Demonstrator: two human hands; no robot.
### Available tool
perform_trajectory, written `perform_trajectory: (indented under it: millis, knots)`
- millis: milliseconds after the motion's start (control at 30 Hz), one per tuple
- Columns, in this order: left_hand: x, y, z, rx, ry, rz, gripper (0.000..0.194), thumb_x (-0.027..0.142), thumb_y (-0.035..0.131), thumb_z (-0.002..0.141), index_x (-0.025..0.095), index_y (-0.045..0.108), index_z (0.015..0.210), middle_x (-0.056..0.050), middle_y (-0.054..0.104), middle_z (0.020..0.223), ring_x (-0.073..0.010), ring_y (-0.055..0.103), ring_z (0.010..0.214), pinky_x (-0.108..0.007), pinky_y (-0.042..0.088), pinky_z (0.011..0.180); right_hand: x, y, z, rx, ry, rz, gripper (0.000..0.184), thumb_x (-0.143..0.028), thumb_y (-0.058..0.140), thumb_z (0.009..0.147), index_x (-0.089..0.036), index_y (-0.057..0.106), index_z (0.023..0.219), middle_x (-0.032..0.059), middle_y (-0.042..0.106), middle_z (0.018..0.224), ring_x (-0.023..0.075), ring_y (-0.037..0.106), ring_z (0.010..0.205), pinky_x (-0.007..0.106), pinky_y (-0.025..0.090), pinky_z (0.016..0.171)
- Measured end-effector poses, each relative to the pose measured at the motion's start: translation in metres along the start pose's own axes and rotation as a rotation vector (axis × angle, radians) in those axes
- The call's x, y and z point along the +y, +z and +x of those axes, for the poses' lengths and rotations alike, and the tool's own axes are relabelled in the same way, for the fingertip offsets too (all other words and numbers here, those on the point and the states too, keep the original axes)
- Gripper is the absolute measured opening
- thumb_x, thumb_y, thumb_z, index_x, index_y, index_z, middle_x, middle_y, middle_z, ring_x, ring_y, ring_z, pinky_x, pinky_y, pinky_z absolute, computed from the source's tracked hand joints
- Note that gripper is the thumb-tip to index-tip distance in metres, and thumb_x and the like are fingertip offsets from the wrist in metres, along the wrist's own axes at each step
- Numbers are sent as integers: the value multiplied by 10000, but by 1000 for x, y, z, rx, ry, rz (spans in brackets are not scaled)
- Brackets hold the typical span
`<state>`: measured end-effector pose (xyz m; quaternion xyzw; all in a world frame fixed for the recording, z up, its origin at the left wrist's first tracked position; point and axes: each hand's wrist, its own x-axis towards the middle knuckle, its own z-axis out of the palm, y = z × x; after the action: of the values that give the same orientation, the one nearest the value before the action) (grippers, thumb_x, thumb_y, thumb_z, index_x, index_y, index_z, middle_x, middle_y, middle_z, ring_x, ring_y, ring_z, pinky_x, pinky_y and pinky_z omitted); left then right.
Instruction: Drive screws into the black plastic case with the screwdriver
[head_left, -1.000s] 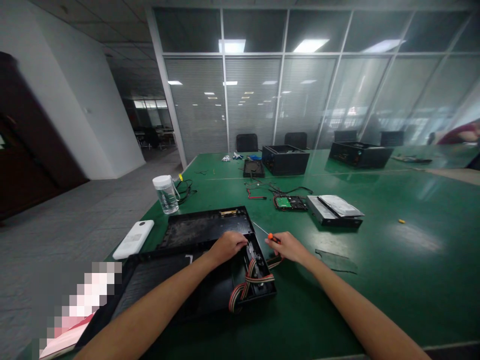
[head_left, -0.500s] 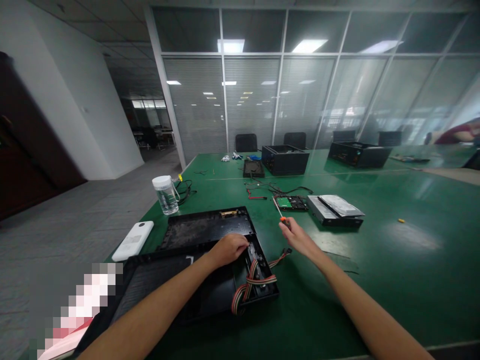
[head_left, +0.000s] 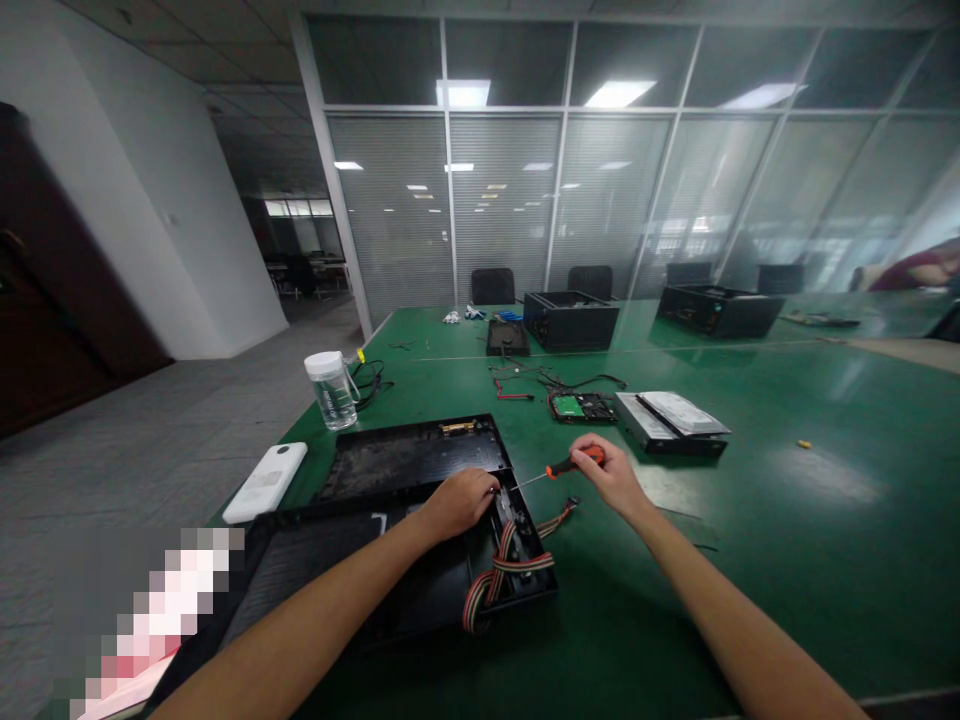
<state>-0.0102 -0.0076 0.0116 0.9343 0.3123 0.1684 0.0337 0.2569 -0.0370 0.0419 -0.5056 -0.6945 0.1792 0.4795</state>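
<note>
My right hand [head_left: 611, 475] grips an orange-and-black screwdriver [head_left: 564, 467], its shaft pointing left and slightly down. The tip is near the right end of an open black computer case panel [head_left: 427, 590]. Close to that tip, my left hand [head_left: 461, 502] is closed in a pinch over the panel's inner strip; what lies between its fingertips is hidden. A striped ribbon cable [head_left: 521, 563] loops over the panel's right end, its plug [head_left: 574, 503] lying on the table. Behind the left hand lies a black cover [head_left: 412, 458] with a brass-coloured piece.
A water bottle [head_left: 331, 392] and a white power bank [head_left: 266, 483] are at the left. Ahead lie a hard drive [head_left: 581, 406], an optical drive [head_left: 671, 425] and a red cable [head_left: 514, 395]. Black computer cases [head_left: 571, 320] stand farther back. Another person's sleeve [head_left: 919, 268] shows far right.
My right hand lifted away rightward with the screwdriver, letting go of the ribbon cable's end, then swung the shaft from pointing up to pointing left at the panel. My left hand stayed nearly still.
</note>
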Motion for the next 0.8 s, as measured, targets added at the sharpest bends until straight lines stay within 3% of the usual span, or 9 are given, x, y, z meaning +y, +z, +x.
perform_trajectory:
  millis: [233,800]
  knots:
    - [3,-3,4,-18,-85,-55,141,159,503,825,163,592,934,-52,626,922,-174,564,873,-276,425,808,-2,20,-5,-80,-38,-62,251,-415,472,792,-183,568,794,44,604,756,170,534,701,268,412,667]
    - [1,-1,7,4,-146,-106,145,143,543,787,168,641,890,-32,661,878,-169,585,838,-270,424,790,-14,14,-7,-135,-126,-199,223,-391,464,803,-197,573,814,31,616,738,154,548,658,254,403,641]
